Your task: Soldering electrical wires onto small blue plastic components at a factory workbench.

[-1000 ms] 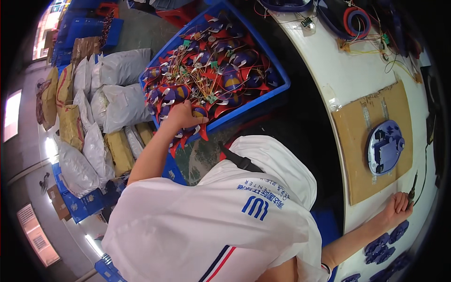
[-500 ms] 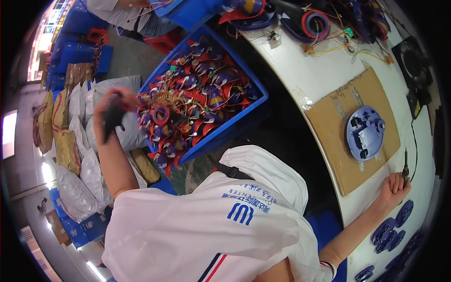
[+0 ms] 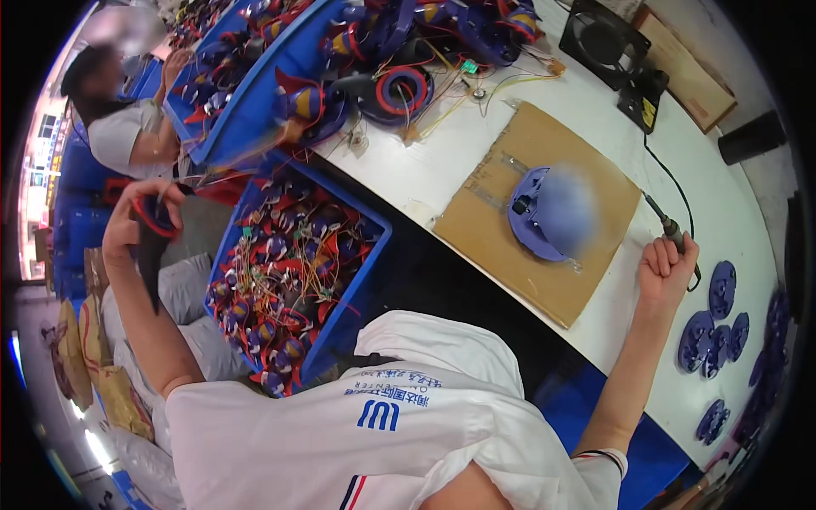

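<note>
Hands set wide apart, an oval purple-blue plastic base point(image 3: 540, 228) between them

At the far left, grey-white plastic sacks point(image 3: 183, 289) are piled near the left forearm, and beyond them a co-worker in a pale shirt point(image 3: 127, 140) is beside a tilted blue plastic bin point(image 3: 252, 98) of coloured parts. The person's left hand point(image 3: 136, 217) is raised out to that side, fingers curled round a long black part with a red-rimmed ring point(image 3: 150, 259); the part hangs down from the grip, its long axis close to upright in the view. Just right of it, lower down, is a blue rectangular plastic crate point(image 3: 355, 293) heaped with red, purple and silver pieces and thin loose wires.

Next comes the white tabletop point(image 3: 391, 178), with a black-and-red ring assembly point(image 3: 402, 91) and wiring at its far side. On a flat brown cardboard sheet point(image 3: 544, 285) rests the base; its right part is blurred, so I cannot tell its long axis surely. It lies far to the left hand's right, at about the same height in the view, with the crate and table edge between. The right hand is much nearer, just beyond the sheet's right edge.

That right hand point(image 3: 667, 263) is closed round a pen-shaped tool with a dark handle point(image 3: 672, 231), its thin tip pointing up and left, away from the wrist. Purple plastic discs point(image 3: 721, 289) lie farther right.
</note>
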A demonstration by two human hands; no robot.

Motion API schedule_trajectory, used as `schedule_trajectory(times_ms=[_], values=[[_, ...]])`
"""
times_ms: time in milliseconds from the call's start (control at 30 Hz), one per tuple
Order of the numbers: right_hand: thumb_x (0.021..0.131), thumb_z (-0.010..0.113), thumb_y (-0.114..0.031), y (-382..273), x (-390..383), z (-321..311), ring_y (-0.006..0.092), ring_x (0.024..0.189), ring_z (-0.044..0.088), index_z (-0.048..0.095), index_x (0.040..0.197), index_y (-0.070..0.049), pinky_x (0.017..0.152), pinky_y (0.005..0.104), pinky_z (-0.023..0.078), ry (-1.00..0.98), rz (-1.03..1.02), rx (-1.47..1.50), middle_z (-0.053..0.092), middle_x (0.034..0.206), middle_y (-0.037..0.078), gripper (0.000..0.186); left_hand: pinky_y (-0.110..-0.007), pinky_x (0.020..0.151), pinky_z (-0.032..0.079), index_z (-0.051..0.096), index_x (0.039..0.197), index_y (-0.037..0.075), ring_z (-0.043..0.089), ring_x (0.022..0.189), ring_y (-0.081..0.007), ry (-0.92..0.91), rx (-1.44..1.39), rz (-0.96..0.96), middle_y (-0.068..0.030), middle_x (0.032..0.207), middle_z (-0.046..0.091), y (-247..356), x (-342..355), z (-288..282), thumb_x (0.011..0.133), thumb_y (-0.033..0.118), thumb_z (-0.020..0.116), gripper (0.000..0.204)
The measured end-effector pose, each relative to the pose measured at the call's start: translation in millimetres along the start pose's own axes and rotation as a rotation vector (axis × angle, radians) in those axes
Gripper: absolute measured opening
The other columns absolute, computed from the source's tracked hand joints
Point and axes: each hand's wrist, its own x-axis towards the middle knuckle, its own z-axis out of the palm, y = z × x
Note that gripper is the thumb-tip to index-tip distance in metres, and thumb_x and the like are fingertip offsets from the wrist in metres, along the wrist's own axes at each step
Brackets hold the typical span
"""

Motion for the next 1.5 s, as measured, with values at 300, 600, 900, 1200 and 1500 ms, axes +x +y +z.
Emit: schedule_trajectory(times_ms=[300,600,900,1200,1500], values=[[0.089,0.051,-0.019,-3.1,-4.2,4.3,0.0035,0.036,0.022,0.055,0.083,0.002,0.036,0.0182,0.018,0.101,-0.066,-0.005,0.033,0.047,-0.007,0.023,-0.023,0.044,0.049,0.044,0.127,-0.010,0.060,0.055,-0.0167,-0.615,0.033,0.434,-0.0159,0.078,0.064,70.9,141.2,105.5,0.062,0.033,0.064,0.080],[0.090,0.049,-0.018,-5.4,-6.9,9.8,0.0033,0.036,0.022,0.048,0.074,-0.006,0.036,0.0187,0.018,0.083,-0.118,0.013,0.032,0.047,-0.007,0.020,-0.028,0.066,0.050,0.056,0.122,0.001,0.064,0.078,-0.0211,-0.840,0.757,0.316,-0.0123,0.093,0.065,98.5,179.4,198.5,0.065,0.009,0.062,0.058],[0.089,0.047,-0.015,-9.0,-10.6,14.5,0.0033,0.036,0.023,0.045,0.076,-0.008,0.036,0.0183,0.019,0.119,-0.157,0.054,0.034,0.047,-0.006,0.014,-0.039,0.095,0.037,0.064,0.100,0.010,0.050,0.112,-0.0247,0.084,1.718,0.711,-0.0083,0.123,0.053,-4.3,182.5,245.3,0.070,0.003,0.065,0.031],[0.090,0.046,-0.017,-3.6,-18.8,25.6,0.0027,0.036,0.023,0.050,0.078,-0.005,0.036,0.0178,0.019,0.086,-0.178,-0.024,0.033,0.047,-0.006,0.018,-0.034,0.083,0.042,0.065,0.088,0.011,0.054,0.089,-0.0222,0.071,0.676,1.105,-0.0015,0.090,0.062,-14.7,236.2,349.2,0.071,0.007,0.066,0.017],[0.091,0.046,-0.019,-1.7,-22.7,30.1,0.0023,0.036,0.022,0.055,0.082,-0.001,0.036,0.0173,0.018,0.109,-0.185,-0.053,0.032,0.046,-0.007,0.022,-0.033,0.076,0.045,0.064,0.085,0.007,0.055,0.083,-0.0254,-0.414,0.797,1.054,-0.0046,0.083,0.062,-3.4,280.7,405.7,0.075,0.008,0.063,0.010]])
